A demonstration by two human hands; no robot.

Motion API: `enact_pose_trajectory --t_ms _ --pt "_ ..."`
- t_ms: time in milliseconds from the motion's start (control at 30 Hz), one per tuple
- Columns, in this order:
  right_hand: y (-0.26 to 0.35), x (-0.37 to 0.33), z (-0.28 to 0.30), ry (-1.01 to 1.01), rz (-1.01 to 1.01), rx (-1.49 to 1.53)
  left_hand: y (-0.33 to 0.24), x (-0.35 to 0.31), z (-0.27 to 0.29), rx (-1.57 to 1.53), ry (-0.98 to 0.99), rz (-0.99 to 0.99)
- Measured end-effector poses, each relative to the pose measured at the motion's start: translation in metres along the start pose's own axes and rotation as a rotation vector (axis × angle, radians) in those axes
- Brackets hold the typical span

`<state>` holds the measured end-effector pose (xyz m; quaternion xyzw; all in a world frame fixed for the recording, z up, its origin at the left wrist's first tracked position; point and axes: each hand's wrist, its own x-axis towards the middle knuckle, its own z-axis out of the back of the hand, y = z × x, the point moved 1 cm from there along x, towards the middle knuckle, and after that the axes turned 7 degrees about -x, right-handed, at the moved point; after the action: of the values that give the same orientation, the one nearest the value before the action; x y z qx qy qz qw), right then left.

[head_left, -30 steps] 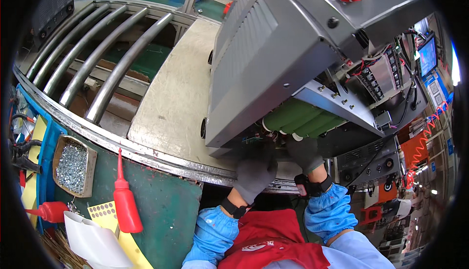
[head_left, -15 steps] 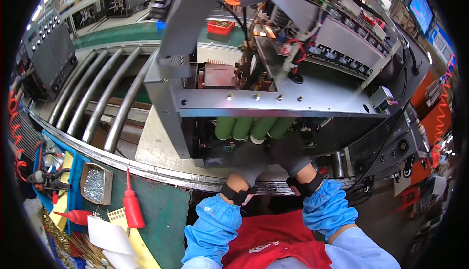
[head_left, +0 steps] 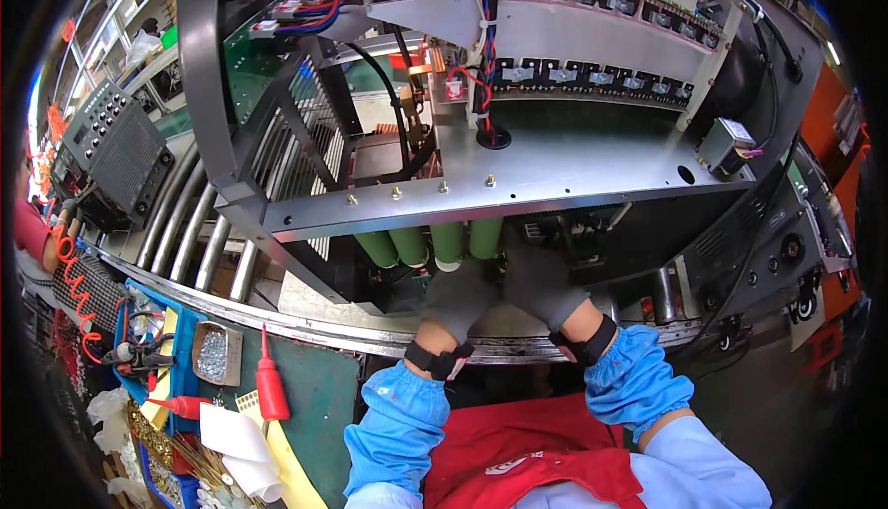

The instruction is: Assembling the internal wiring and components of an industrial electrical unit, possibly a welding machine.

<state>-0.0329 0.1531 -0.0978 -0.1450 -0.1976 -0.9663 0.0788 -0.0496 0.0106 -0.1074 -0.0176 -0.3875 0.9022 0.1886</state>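
An electronics assembly workshop is indicated by an open metal chassis (head_left: 518,176) packed with wiring and circuit boards, a roller conveyor (head_left: 199,232), a tray of screws (head_left: 215,354) and red squeeze bottles (head_left: 270,389).

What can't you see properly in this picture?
Head view only:
- Fingertips of the grey-gloved left hand and right hand: tucked under the open grey metal chassis.
- Lower ends of the green cylinders: behind the hands.
- Contents of the small metal tray: too small.

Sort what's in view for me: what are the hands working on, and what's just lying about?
In hand: left hand, right hand, green cylinders, metal chassis.

Lying about: red squeeze bottle, tray of screws, coiled orange hose, rollers.
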Motion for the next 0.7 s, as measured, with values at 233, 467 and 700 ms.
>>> enact_pose_trajectory --t_ms 233,467,700 --pt "-0.004 0.007 0.001 0.141 0.082 -0.208 -0.001 0.004 0.002 0.097 0.097 -0.089" --pt "0.007 0.009 0.004 0.238 0.083 -0.2 0.024 0.01 -0.01 0.133 0.056 -0.112" --pt "-0.021 -0.052 -0.017 -0.248 0.173 0.146 -0.011 -0.078 0.0 0.149 -0.292 0.018"
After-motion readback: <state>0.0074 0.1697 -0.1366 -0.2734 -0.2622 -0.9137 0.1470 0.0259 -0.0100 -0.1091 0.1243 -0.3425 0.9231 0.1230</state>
